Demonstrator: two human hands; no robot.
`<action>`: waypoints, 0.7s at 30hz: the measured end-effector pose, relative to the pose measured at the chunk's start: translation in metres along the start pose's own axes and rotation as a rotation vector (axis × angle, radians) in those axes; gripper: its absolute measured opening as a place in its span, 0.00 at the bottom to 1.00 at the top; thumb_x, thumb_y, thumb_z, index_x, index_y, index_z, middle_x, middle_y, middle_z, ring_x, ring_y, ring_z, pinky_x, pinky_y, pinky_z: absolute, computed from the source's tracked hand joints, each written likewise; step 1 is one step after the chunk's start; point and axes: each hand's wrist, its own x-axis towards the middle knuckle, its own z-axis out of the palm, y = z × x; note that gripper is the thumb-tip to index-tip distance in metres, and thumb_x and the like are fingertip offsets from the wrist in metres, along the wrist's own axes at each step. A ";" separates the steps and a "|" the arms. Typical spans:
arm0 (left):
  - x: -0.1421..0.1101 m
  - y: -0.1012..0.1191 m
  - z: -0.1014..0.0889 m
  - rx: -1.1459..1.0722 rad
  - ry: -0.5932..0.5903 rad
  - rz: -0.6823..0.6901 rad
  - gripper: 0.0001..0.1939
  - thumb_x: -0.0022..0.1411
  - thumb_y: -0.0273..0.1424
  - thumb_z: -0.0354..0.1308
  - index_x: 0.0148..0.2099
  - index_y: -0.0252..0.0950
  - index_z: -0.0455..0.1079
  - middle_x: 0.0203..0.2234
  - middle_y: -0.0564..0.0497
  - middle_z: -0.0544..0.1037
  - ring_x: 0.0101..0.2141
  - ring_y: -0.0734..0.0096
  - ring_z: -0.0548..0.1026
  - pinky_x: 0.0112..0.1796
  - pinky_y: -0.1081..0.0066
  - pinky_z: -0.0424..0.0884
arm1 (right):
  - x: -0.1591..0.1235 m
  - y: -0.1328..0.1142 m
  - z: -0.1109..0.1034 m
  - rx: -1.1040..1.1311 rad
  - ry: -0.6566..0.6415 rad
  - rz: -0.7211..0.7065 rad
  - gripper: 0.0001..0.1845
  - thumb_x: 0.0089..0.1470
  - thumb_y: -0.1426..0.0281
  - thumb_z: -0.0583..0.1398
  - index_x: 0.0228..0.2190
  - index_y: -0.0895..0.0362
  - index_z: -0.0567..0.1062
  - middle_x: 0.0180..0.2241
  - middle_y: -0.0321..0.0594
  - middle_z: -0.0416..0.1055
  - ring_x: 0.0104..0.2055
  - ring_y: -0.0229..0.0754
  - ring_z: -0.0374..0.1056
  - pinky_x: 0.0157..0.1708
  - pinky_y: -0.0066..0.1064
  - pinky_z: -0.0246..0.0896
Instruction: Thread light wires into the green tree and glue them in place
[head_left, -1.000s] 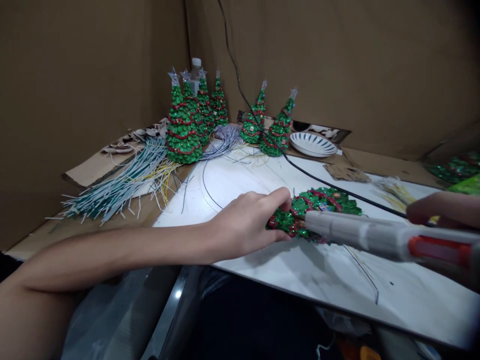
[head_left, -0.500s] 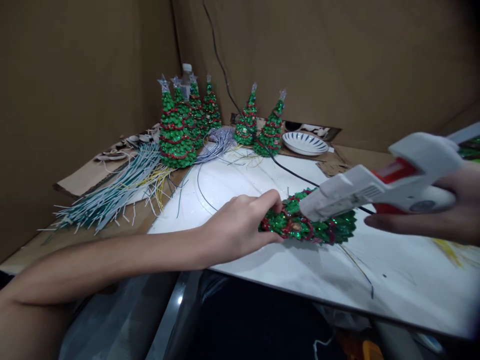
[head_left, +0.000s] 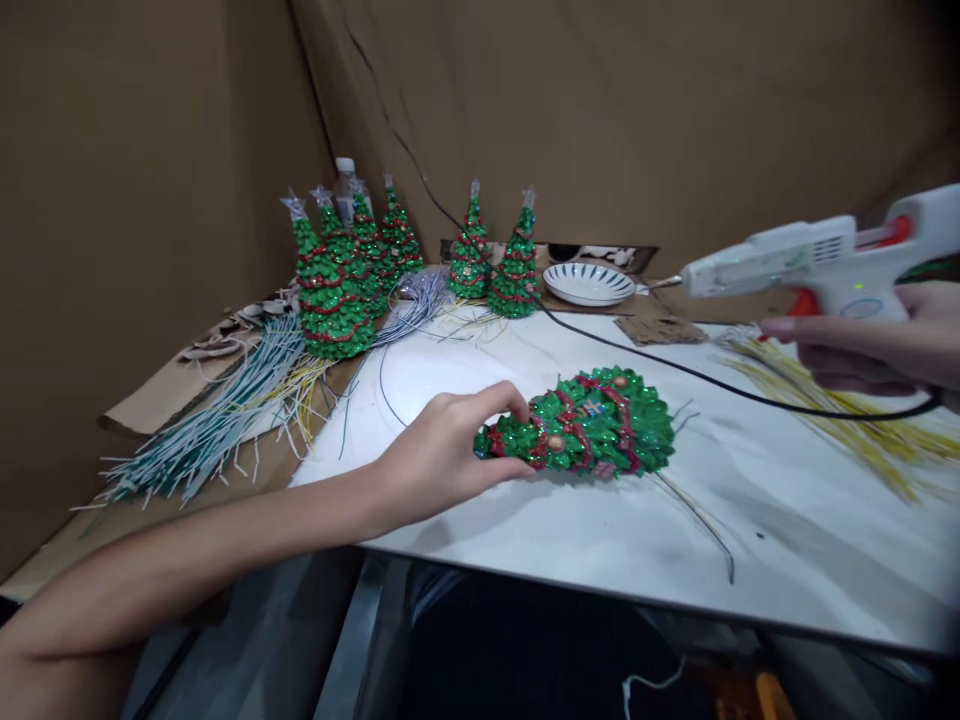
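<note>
My left hand (head_left: pixel 457 445) pinches the narrow top end of a small green Christmas tree (head_left: pixel 592 425), which lies on its side on the white board (head_left: pixel 465 510). Red garlands and small ornaments run round the tree, and its wide base points right. In my right hand (head_left: pixel 870 350) is a white hot glue gun (head_left: pixel 817 260) with a red trigger, held up to the right of the tree. The gun's nozzle points left and is apart from the tree. A black cord (head_left: pixel 720 375) runs from the gun across the board.
Several finished-looking trees with star tops (head_left: pixel 334 290) stand at the back left, by a bottle (head_left: pixel 345 190). Bundles of teal and white wires (head_left: pixel 202 430) lie at left, yellow wires (head_left: pixel 847 420) at right. A striped dish (head_left: pixel 589 285) and cardboard piece (head_left: pixel 660 330) are behind.
My right hand has drawn the glue gun away from the tree, up and to the right. The tree and my left hand appear slightly farther left, as the view has shifted too.
</note>
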 end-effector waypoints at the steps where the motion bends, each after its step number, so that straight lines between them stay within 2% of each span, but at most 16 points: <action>1: 0.001 0.000 0.000 0.000 0.002 0.006 0.16 0.54 0.34 0.68 0.42 0.38 0.67 0.40 0.54 0.80 0.39 0.68 0.78 0.33 0.73 0.68 | 0.001 -0.002 0.003 0.054 -0.013 0.045 0.32 0.27 0.42 0.69 0.18 0.53 0.63 0.16 0.34 0.56 0.16 0.28 0.50 0.16 0.33 0.33; 3: 0.003 -0.002 -0.001 0.003 -0.001 0.020 0.16 0.54 0.33 0.69 0.41 0.38 0.67 0.40 0.54 0.80 0.39 0.70 0.78 0.33 0.74 0.68 | 0.003 -0.002 0.009 0.086 0.054 0.083 0.32 0.25 0.44 0.70 0.20 0.53 0.65 0.18 0.35 0.59 0.18 0.31 0.54 0.17 0.32 0.38; 5: 0.005 -0.003 -0.003 0.007 -0.004 0.032 0.16 0.54 0.33 0.69 0.41 0.38 0.67 0.40 0.54 0.80 0.39 0.71 0.77 0.33 0.75 0.69 | 0.007 0.005 0.015 0.026 0.130 0.072 0.27 0.33 0.47 0.68 0.23 0.54 0.67 0.19 0.37 0.63 0.19 0.34 0.56 0.19 0.33 0.44; 7: 0.006 -0.005 -0.004 0.013 -0.009 0.043 0.16 0.54 0.34 0.69 0.41 0.38 0.67 0.41 0.54 0.80 0.38 0.73 0.77 0.33 0.76 0.69 | 0.015 0.019 0.022 -0.094 0.166 0.014 0.20 0.43 0.50 0.64 0.26 0.54 0.70 0.20 0.37 0.65 0.20 0.36 0.56 0.21 0.34 0.49; 10: 0.008 -0.008 -0.006 0.024 -0.028 0.060 0.16 0.55 0.35 0.68 0.41 0.38 0.68 0.41 0.53 0.80 0.40 0.72 0.77 0.33 0.76 0.69 | 0.029 0.046 0.032 -0.342 0.173 -0.142 0.17 0.48 0.52 0.61 0.31 0.52 0.72 0.23 0.37 0.67 0.25 0.40 0.61 0.26 0.34 0.53; 13: 0.008 -0.010 -0.007 0.030 -0.041 0.075 0.15 0.56 0.35 0.68 0.42 0.37 0.68 0.42 0.51 0.80 0.42 0.71 0.78 0.33 0.76 0.70 | 0.038 0.066 0.044 -0.544 0.121 -0.275 0.18 0.51 0.51 0.58 0.36 0.51 0.72 0.31 0.40 0.73 0.31 0.45 0.67 0.30 0.33 0.56; 15: 0.007 -0.011 -0.007 0.033 -0.043 0.088 0.14 0.56 0.36 0.68 0.41 0.37 0.69 0.43 0.51 0.80 0.42 0.71 0.78 0.33 0.77 0.70 | 0.038 0.071 0.051 -0.662 0.060 -0.357 0.17 0.54 0.54 0.56 0.41 0.50 0.70 0.35 0.42 0.74 0.33 0.47 0.68 0.31 0.33 0.56; 18: 0.006 -0.012 -0.006 0.032 -0.041 0.098 0.14 0.56 0.35 0.68 0.41 0.37 0.69 0.45 0.50 0.80 0.44 0.70 0.78 0.34 0.77 0.71 | 0.034 0.069 0.062 -0.813 -0.004 -0.448 0.17 0.55 0.63 0.54 0.47 0.51 0.66 0.40 0.47 0.75 0.36 0.50 0.69 0.33 0.35 0.56; 21: 0.006 -0.012 -0.006 0.031 -0.039 0.089 0.15 0.56 0.36 0.67 0.42 0.37 0.70 0.45 0.49 0.81 0.45 0.68 0.78 0.35 0.76 0.72 | 0.033 0.063 0.069 -0.836 -0.068 -0.470 0.18 0.55 0.68 0.51 0.49 0.53 0.63 0.44 0.52 0.73 0.41 0.53 0.69 0.35 0.37 0.56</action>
